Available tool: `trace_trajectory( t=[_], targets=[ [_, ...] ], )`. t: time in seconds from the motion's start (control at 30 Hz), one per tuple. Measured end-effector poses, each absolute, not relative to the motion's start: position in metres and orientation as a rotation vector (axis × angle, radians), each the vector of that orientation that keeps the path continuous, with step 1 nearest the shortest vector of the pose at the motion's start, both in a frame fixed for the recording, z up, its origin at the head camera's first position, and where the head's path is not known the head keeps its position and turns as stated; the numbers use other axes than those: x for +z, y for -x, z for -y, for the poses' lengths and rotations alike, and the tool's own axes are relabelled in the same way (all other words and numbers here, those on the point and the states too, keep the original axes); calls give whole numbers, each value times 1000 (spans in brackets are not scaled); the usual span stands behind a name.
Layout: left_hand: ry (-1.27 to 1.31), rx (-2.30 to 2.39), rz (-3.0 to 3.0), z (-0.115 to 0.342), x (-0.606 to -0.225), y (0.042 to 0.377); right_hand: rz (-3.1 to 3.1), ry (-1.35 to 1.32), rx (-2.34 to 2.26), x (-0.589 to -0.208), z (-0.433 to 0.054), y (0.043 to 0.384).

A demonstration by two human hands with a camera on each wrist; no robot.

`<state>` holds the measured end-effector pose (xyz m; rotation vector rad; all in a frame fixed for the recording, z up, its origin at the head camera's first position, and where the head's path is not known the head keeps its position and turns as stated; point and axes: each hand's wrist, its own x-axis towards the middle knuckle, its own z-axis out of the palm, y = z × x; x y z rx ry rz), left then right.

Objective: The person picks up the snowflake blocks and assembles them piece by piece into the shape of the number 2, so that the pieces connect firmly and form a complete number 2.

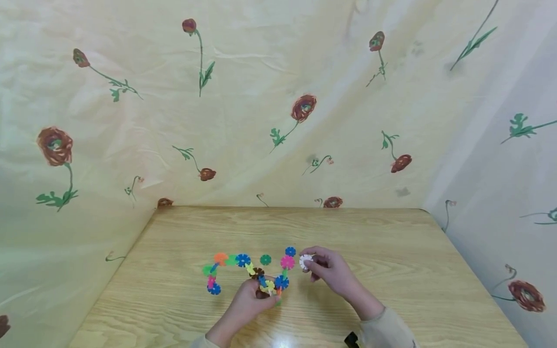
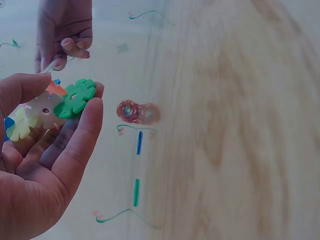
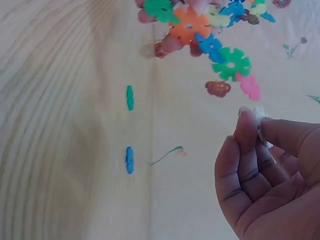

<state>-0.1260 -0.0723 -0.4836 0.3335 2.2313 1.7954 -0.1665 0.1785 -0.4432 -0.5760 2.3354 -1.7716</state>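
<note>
My left hand (image 1: 248,303) holds a chain of notched plastic flower discs, its thumb and fingers around a white disc (image 2: 44,111) and a green disc (image 2: 79,98). From there the chain curves up to the left, ending in a blue disc (image 1: 213,289). On the other side it rises to a pink disc (image 1: 287,262). Beside that pink disc, my right hand (image 1: 334,274) pinches a single white disc (image 1: 306,262) between thumb and fingertips. A small gap separates the two discs in the head view. Some joints of the chain are hidden by the left hand.
A loose green disc (image 1: 265,260) and a loose blue disc (image 1: 290,251) lie on the wooden table (image 1: 374,232), beyond the hands. Flower-printed cloth (image 1: 261,121) surrounds the table's back and sides. Some black object (image 1: 351,340) shows by the right sleeve.
</note>
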Motion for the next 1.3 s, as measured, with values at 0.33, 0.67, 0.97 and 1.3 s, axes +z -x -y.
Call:
trace_trajectory(
  t=[0.33,0.67,0.97,1.3],
  targets=[
    [-366,1758,-2256,70,-483,125,-2429,554,-1838,-426,-167,160],
    [-421,1749,-2279,68,-482,123,-2632,464,-1751,-421,-156,160],
    [-433,1717,-2302,67,-486,125,-2725,433,-1639,-419,-152,159],
    [-444,1744,-2262,66,-489,125,-2886,499,-1410,-417,-146,158]
  ],
)
